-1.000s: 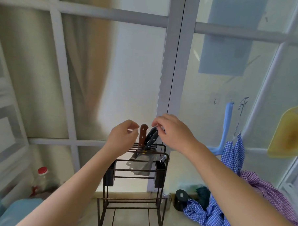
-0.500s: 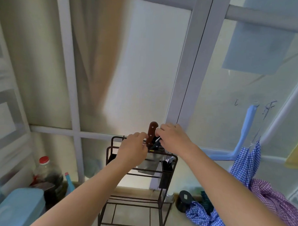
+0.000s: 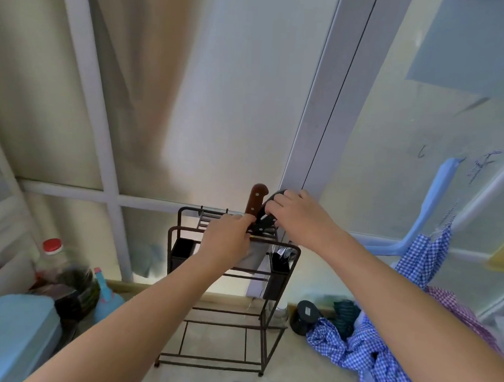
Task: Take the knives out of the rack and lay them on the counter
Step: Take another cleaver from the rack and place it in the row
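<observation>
The dark wire rack stands on the pale counter against the frosted window; the knives sit upright in its top slots, at about twelve o'clock from the rack's middle. The right hand curls its fingers around the black knife handle; the left hand rests beside it at nine o'clock, fingers pressed together, tips touching the base of the brown wooden handle; a broad steel blade hangs below the left hand. At three o'clock lies a blue checked cloth; at nine o'clock stands a red-capped bottle.
</observation>
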